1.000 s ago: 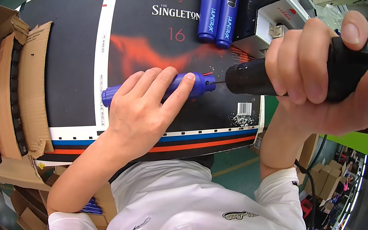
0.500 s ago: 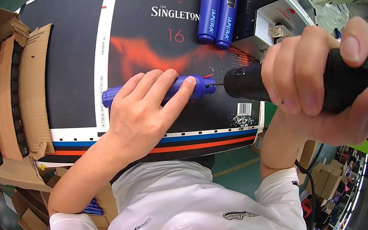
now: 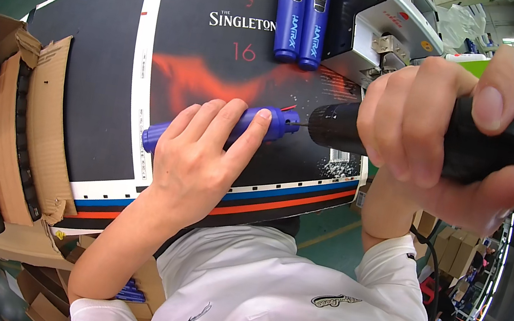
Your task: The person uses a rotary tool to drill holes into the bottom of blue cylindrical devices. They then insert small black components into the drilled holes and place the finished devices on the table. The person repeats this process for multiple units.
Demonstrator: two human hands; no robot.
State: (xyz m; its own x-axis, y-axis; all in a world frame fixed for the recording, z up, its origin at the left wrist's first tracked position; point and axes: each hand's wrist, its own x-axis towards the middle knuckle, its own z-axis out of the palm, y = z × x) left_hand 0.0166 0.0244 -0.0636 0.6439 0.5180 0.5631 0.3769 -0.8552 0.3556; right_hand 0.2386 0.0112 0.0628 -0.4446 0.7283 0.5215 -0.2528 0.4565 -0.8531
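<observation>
Pressing a blue tube (image 3: 221, 131) onto the dark surface (image 3: 93, 85), our left hand (image 3: 198, 168) fingers curl around it; our right hand (image 3: 437, 140) fingers grip a black screwdriver (image 3: 424, 137), tip at the tube's end.

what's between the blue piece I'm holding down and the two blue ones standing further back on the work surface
In the head view, only bare printed sheet lies between the held blue cylinder under the left hand and the two blue cylinders: its dark ground with red smear; nothing else lies there.
</observation>
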